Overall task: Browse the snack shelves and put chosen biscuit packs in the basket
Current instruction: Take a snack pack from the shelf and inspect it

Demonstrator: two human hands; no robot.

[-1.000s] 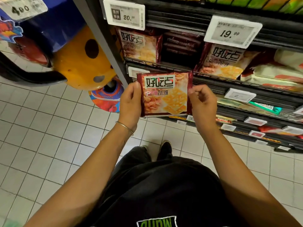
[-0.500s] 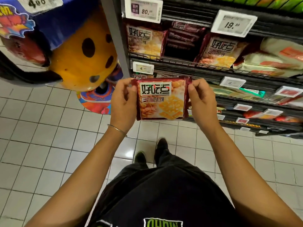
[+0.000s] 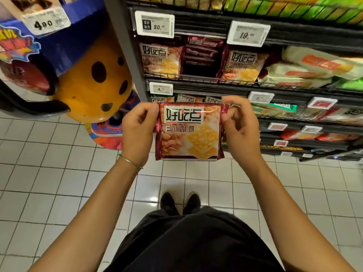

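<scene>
Looking over a biscuit pack [image 3: 189, 132] pinched by left hand [image 3: 137, 132] and right hand [image 3: 241, 130]; next, dropping it into the unseen basket

light: even, from overhead | glare: on floor tile [image 3: 151, 199] | edges: wide-angle bowing, shelves softly blurred
</scene>
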